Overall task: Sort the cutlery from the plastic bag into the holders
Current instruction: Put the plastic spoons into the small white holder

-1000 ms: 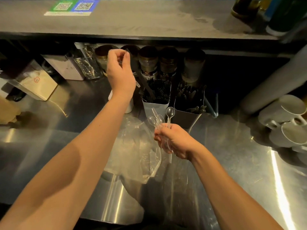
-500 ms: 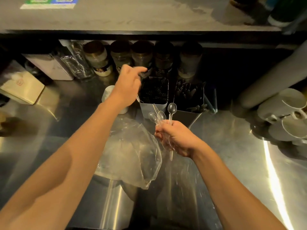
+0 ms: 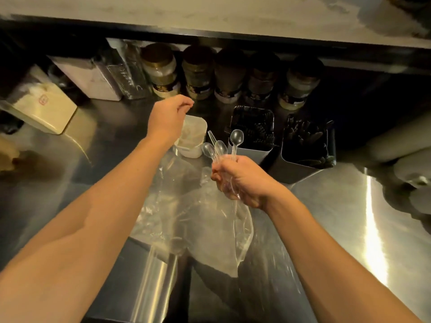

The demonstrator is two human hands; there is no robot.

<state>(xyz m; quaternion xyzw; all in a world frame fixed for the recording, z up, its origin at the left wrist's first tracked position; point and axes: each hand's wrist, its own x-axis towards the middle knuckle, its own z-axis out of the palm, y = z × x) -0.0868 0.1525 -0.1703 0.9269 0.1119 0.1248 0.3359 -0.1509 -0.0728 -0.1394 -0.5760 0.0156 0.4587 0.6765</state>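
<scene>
My right hand (image 3: pixel 242 183) grips a bunch of clear plastic spoons (image 3: pixel 236 137), bowls pointing up, just in front of the holders. My left hand (image 3: pixel 168 117) hovers over the small white holder (image 3: pixel 197 151), fingers loosely curled, with nothing visible in them. Clear cutlery shows inside that holder. To its right stand two grey square holders, the near one (image 3: pixel 253 152) and the right one (image 3: pixel 300 170), both filled with black cutlery. The clear plastic bag (image 3: pixel 193 220) lies crumpled on the steel counter under my arms.
A row of lidded jars (image 3: pixel 161 68) lines the back under a low shelf (image 3: pixel 210 17). A white box (image 3: pixel 91 80) and a tan carton (image 3: pixel 44 108) sit at the left. White cups (image 3: pixel 412 173) and a thick tube (image 3: pixel 396 138) are at the right.
My left hand came down from near the jars to just above the white holder; the clear piece seen under it half a second ago is gone. My right hand kept its grip on the spoons.
</scene>
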